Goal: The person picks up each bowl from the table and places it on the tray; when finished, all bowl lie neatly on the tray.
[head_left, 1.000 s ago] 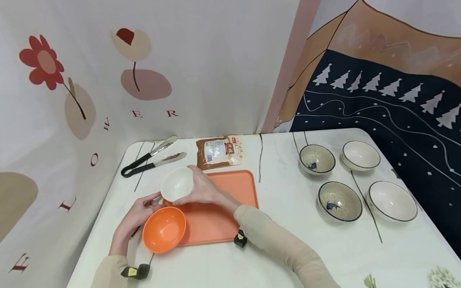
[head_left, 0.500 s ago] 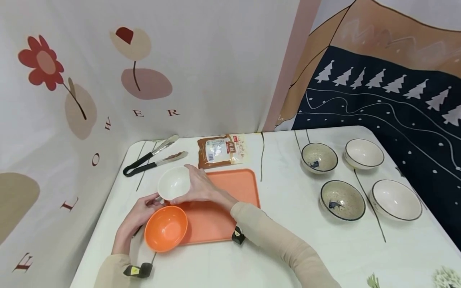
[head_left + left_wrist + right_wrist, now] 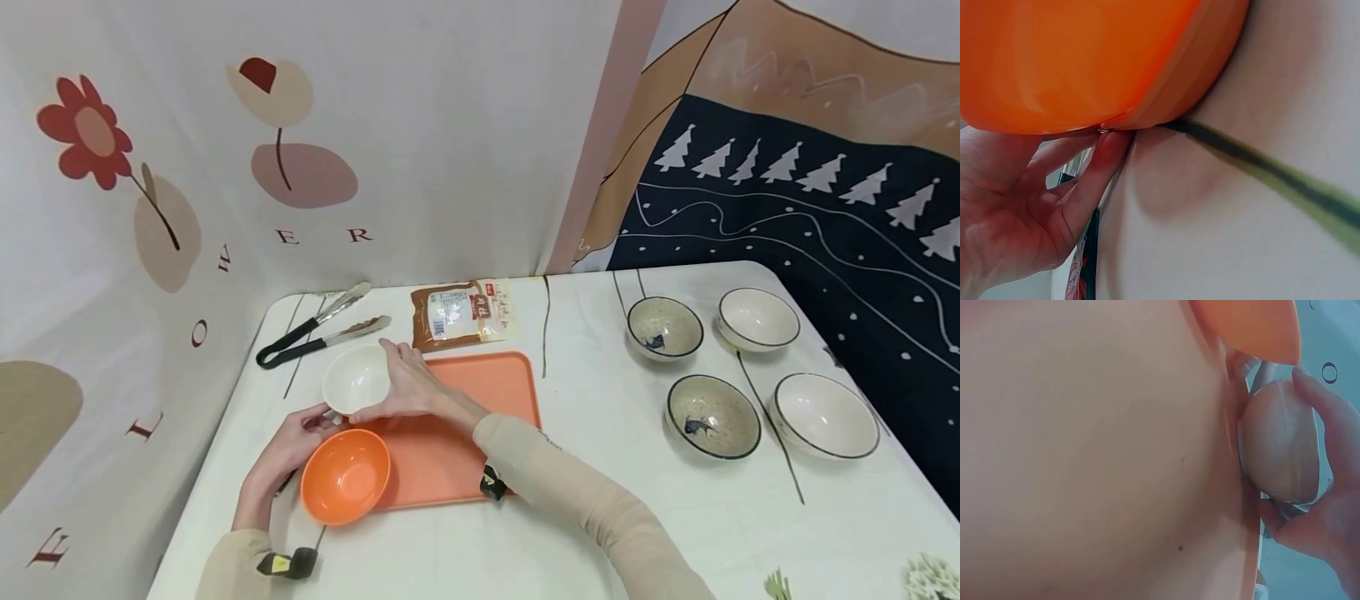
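Observation:
My right hand (image 3: 408,385) grips a small white bowl (image 3: 354,380) by its right side, with thumb and fingers spread around the wall. That bowl is at the left rear corner of an orange-pink tray (image 3: 495,382). An orange bowl (image 3: 347,477) sits in front of it, overlapping the tray's left edge. Against the orange bowl's far left side is my left hand (image 3: 291,446). In the left wrist view its curled fingers (image 3: 1088,187) reach under the orange bowl (image 3: 1079,62), whose wall hides the thumb tip. What they hold, if anything, is hidden.
Black-handled tongs (image 3: 322,329) lie at the table's back left. A brown food packet (image 3: 461,315) lies behind the tray. Two speckled bowls (image 3: 712,417) and two white bowls with dark rims (image 3: 825,415) stand on the right. Printed cloth (image 3: 450,167) hangs behind the table.
My right hand has shifted the white bowl a little to the left and back. The left hand and the orange bowl have kept their place.

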### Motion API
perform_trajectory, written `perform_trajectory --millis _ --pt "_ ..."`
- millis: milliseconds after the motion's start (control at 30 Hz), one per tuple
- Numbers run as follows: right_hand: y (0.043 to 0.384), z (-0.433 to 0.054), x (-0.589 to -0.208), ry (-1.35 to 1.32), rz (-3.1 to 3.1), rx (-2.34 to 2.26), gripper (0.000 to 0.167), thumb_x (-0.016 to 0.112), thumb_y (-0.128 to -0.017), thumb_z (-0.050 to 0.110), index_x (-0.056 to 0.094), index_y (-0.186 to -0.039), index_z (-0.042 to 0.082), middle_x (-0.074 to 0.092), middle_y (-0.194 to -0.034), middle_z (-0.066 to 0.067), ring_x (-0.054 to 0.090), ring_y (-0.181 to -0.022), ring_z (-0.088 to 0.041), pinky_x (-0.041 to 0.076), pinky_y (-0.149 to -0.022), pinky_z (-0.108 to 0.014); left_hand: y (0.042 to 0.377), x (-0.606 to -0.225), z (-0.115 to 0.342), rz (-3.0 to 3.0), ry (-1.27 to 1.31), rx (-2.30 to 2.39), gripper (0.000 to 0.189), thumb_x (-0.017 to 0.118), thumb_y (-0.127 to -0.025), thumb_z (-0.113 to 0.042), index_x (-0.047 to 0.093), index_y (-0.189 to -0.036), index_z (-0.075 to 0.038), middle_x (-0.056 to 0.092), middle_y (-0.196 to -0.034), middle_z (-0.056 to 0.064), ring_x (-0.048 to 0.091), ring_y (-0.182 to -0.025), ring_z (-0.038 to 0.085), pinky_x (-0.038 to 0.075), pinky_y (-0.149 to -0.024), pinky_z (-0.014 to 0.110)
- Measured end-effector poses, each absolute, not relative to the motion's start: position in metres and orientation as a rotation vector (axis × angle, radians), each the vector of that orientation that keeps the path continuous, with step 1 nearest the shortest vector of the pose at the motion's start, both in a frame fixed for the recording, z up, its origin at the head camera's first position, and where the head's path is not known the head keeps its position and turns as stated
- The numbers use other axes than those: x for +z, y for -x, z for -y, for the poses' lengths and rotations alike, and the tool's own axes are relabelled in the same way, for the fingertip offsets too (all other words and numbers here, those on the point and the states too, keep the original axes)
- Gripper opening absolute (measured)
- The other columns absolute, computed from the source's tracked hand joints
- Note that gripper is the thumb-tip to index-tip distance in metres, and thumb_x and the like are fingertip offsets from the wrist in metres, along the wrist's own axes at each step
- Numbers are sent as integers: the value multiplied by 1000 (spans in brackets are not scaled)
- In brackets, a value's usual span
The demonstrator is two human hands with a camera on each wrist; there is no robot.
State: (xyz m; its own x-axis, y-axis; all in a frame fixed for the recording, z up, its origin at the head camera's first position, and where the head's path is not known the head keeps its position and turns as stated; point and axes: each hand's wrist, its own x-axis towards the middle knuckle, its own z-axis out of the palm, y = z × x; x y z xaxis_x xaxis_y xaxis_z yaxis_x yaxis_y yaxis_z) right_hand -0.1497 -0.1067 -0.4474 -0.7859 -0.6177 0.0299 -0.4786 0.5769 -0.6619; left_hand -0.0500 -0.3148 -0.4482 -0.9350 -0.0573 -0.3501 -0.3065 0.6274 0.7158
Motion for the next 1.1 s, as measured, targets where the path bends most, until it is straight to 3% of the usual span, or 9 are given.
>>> perform_trajectory --millis 467,767,933,1100 --pt "147 99 -444 879 -2587 -989 133 86 -66 64 14 -161 4 46 -143 -17 50 -125 -22 50 -101 -33 48 -453 310 -2542 287 1250 56 58 -97 -9 45 -151 0 63 -107 16 55 -92 22 48 -76 29" --pt "145 70 -422 778 -2513 -1149 127 83 -73 61 11 -163 9 32 -160 -14 37 -145 -24 39 -115 -45 49 -451 311 -2551 290 1240 59 60 -96 -10 43 -151 1 63 -105 14 56 -87 20 48 -75 26" --pt "145 46 -410 736 -2483 -1237 119 81 -77 59 13 -164 14 19 -168 -11 21 -156 -29 28 -120 -55 49 -450 313 -2536 295 1231 60 60 -97 -11 41 -152 2 62 -107 14 56 -89 20 49 -75 26" --pt "145 20 -400 734 -2491 -1327 115 80 -79 56 14 -164 16 20 -168 -10 22 -155 -28 29 -119 -56 49 -449 314 -2537 303 1220 60 60 -97 -12 41 -152 2 62 -109 16 55 -90 21 49 -75 27"
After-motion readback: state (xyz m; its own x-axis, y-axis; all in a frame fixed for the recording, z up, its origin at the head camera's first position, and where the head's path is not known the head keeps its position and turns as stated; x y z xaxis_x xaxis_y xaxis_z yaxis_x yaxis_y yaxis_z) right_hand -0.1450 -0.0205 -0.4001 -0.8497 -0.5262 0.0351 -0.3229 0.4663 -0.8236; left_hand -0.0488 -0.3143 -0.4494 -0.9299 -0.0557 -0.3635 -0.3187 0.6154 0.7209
